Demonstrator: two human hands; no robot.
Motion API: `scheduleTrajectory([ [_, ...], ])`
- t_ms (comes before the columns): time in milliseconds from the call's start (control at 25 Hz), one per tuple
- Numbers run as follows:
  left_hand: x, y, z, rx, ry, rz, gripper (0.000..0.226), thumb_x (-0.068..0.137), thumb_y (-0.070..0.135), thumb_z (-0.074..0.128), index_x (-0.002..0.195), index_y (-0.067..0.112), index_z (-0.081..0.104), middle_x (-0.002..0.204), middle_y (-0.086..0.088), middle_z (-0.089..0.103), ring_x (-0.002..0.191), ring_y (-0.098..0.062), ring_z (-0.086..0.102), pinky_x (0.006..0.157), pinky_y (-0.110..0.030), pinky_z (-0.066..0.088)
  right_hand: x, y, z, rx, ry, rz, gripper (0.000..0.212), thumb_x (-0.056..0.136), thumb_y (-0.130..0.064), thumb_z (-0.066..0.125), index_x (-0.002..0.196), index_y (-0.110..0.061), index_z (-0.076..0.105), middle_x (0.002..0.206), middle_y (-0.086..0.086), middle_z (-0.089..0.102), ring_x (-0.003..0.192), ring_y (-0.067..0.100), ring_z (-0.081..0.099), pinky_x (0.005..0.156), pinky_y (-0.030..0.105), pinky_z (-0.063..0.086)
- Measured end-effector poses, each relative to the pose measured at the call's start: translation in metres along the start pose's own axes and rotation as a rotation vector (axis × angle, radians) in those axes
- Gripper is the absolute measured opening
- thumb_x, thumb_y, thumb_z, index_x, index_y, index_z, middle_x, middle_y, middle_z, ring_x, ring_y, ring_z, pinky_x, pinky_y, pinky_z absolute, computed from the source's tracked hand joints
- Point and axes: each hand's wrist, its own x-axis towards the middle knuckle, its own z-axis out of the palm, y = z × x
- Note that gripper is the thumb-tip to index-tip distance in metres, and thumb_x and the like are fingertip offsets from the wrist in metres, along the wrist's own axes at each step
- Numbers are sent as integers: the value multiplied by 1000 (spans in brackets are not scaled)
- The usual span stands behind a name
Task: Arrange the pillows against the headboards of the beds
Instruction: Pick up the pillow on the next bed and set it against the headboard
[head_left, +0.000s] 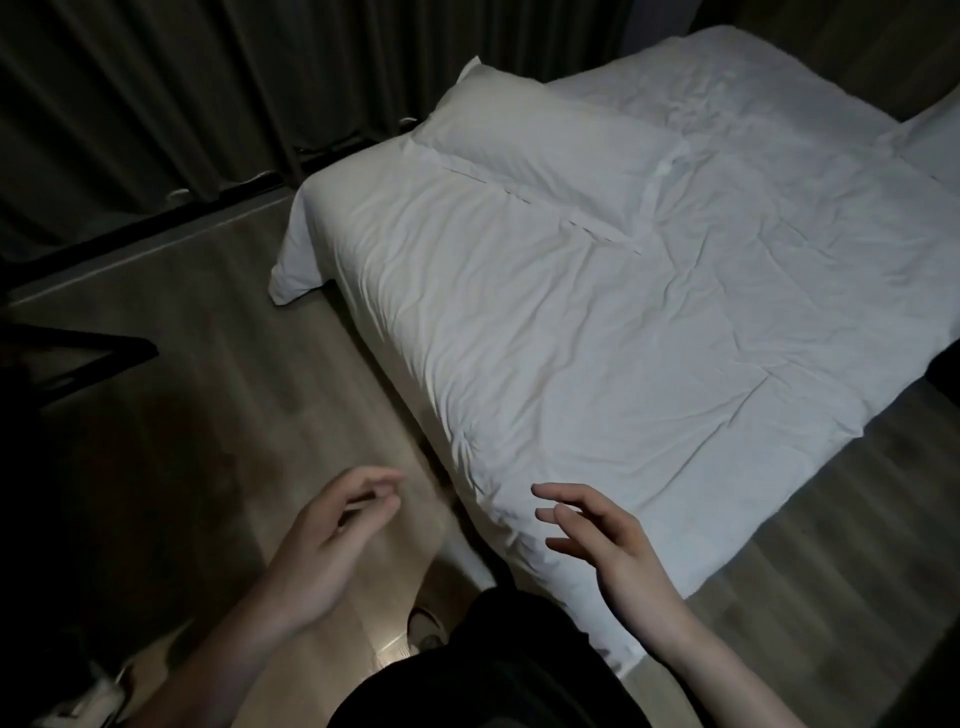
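Both hands are held out in front of the body, empty and apart from each other. The left hand (332, 540) is raised over the floor just beside the near corner of the bed (597, 364), its fingers (374, 499) loosely curled and the thumb brought close to them. The right hand (602, 545) is held over that same corner, its fingers spread and slightly bent, nothing being touched by it. Both forearms are bare and are seen rising from the lower edge of the view, on either side of a dark garment (493, 670).
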Motion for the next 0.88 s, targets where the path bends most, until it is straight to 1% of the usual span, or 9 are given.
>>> scheduleTrajectory([
  [80, 27, 12, -15, 16, -70, 59, 20, 101, 36, 62, 119, 37, 71, 119, 16, 71, 116, 4, 63, 99, -27, 48, 4, 0, 10, 14, 72, 18, 23, 104, -23, 59, 115, -29, 77, 117, -1, 75, 116, 20, 69, 108, 50, 52],
  [160, 52, 21, -28, 29, -120, 114, 22, 99, 36, 63, 120, 37, 70, 119, 11, 72, 118, -2, 64, 100, -29, 48, 11, 0, 20, 62, 145, 43, 24, 103, -20, 59, 113, -29, 78, 117, -4, 76, 116, 16, 70, 107, 48, 54],
  [280, 97, 30, -58, 56, -160, 127, 22, 98, 36, 66, 120, 33, 71, 118, 8, 72, 118, -2, 64, 99, -26, 51, 45, -6, 42, 83, 198, 79, 25, 103, -18, 59, 111, -31, 79, 115, -2, 76, 116, 19, 70, 105, 47, 56],
  [400, 142, 38, -93, 45, -144, 91, 28, 94, 41, 68, 118, 28, 73, 117, 7, 73, 117, -1, 65, 97, -21, 51, 103, -26, 65, 75, 173, 91, 20, 102, -24, 62, 113, -31, 78, 115, -2, 76, 114, 18, 71, 107, 49, 54],
  [440, 157, 42, -106, 44, -135, 68, 25, 96, 38, 68, 118, 28, 73, 117, 9, 73, 116, 0, 65, 96, -18, 51, 125, -38, 73, 78, 156, 87, 19, 100, -29, 65, 113, -31, 78, 115, -2, 76, 113, 18, 71, 107, 50, 53],
  [560, 199, 64, -149, 37, -91, 27, 21, 99, 24, 63, 117, 28, 74, 116, 16, 74, 114, 7, 65, 90, -5, 49, 198, -89, 100, 72, 87, 56, 30, 89, -43, 63, 113, -33, 77, 115, 0, 75, 114, 26, 69, 106, 51, 53],
  [640, 229, 74, -177, 45, -35, 51, 21, 99, 17, 63, 115, 24, 74, 115, 19, 74, 113, 10, 64, 87, -2, 48, 247, -126, 114, 64, 46, 11, 27, 89, -41, 64, 110, -34, 78, 114, 3, 75, 115, 29, 69, 106, 52, 53],
  [720, 253, 81, -206, 45, 3, 59, 21, 99, 13, 63, 114, 22, 74, 115, 19, 74, 113, 10, 64, 87, -1, 47, 288, -162, 126, 22, 16, -28, 24, 91, -37, 64, 111, -35, 78, 115, 0, 75, 114, 23, 69, 107, 51, 52],
  [880, 312, 87, -260, 11, 42, 79, 23, 97, 7, 65, 113, 19, 76, 113, 10, 77, 114, 1, 68, 88, -3, 47, 350, -208, 154, 2, 8, -48, 21, 98, -33, 63, 115, -37, 76, 117, -8, 74, 116, 15, 68, 108, 50, 51],
])
